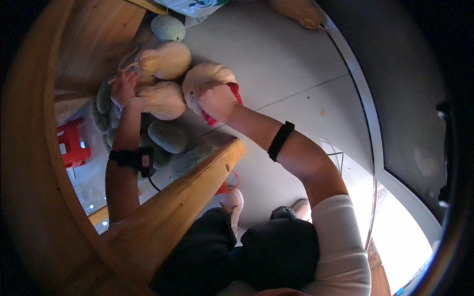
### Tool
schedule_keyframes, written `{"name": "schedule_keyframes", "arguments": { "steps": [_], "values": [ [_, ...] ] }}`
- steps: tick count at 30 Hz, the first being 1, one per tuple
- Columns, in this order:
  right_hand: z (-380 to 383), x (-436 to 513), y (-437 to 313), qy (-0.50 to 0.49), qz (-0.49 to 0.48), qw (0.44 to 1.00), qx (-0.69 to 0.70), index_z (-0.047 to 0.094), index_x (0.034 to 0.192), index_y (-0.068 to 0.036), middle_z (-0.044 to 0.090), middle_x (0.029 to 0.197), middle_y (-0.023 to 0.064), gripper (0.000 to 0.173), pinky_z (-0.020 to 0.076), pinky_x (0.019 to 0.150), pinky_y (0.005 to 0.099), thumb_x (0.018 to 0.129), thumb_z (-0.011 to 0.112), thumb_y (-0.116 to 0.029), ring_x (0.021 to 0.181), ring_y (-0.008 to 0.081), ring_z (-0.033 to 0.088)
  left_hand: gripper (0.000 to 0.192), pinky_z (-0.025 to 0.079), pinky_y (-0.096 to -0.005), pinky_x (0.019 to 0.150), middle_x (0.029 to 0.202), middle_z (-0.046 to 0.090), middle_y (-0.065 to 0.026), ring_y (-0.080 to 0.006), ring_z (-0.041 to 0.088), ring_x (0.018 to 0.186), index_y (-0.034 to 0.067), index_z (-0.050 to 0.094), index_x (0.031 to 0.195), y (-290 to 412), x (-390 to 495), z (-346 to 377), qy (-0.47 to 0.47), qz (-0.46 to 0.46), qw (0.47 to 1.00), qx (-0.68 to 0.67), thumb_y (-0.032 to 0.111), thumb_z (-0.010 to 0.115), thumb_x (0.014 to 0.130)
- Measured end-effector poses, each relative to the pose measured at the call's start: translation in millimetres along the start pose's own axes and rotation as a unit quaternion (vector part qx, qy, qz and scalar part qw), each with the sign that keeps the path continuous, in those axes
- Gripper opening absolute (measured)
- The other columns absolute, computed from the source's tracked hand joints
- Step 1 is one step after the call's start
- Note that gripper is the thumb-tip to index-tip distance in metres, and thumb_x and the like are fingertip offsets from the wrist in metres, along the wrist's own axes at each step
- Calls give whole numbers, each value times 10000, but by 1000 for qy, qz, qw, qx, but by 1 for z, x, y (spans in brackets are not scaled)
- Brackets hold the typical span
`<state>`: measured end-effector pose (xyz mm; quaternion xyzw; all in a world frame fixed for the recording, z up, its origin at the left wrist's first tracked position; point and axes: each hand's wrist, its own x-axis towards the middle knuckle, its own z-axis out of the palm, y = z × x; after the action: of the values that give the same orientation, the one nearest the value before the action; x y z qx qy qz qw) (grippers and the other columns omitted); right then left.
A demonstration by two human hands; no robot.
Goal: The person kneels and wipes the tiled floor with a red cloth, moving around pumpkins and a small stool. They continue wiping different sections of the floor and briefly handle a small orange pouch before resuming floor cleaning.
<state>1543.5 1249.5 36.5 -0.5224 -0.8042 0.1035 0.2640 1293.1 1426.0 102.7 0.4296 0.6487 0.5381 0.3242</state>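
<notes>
My right hand (216,100) presses a red cloth (234,91) against a tan pumpkin (211,72) on the floor. Part of the cloth is hidden under the palm. To its left lie two tan butternut-type squashes, an upper one (168,61) and a lower one (163,100), side by side with their necks pointing left. My left hand (124,88) is at the stem ends of these squashes, fingers bent. Whether it grips a stem or only rests there is unclear. Dark green gourds (168,137) are piled beneath and beside my left forearm.
A slanting wooden beam (192,175) crosses between my arms, and a wooden panel (100,33) stands at left. A pale green melon (167,28), a plastic bag (196,6) and another squash (298,14) lie farther off. A red plastic stool (73,144) is at left.
</notes>
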Motion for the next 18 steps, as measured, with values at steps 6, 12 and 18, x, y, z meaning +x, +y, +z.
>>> {"name": "schedule_keyframes", "arguments": {
  "steps": [6,12,18],
  "values": [
    [-40,-38,13,36,167,980,98,645,1075,-68,683,821,151,260,558,608,403,929,543,-258,711,300,682,448,503,-333,862,1010,707,-113,-213,657,936,12,620,1108,-3,12,10,-19,7,1000,22,395,678,882],
    [-74,-125,38,166,311,913,205,675,1024,-80,692,931,132,193,552,674,392,907,584,-204,791,324,671,509,465,-367,911,1239,599,-67,-216,555,1108,135,522,1269,14,31,26,-53,-81,995,20,481,597,902],
    [-106,-174,49,217,432,845,228,662,1005,6,694,906,166,178,545,656,328,922,616,-145,720,258,692,560,549,-390,799,1188,602,-147,-262,604,999,12,502,1295,21,-15,45,27,-42,999,-9,301,705,861]
  ]
}}
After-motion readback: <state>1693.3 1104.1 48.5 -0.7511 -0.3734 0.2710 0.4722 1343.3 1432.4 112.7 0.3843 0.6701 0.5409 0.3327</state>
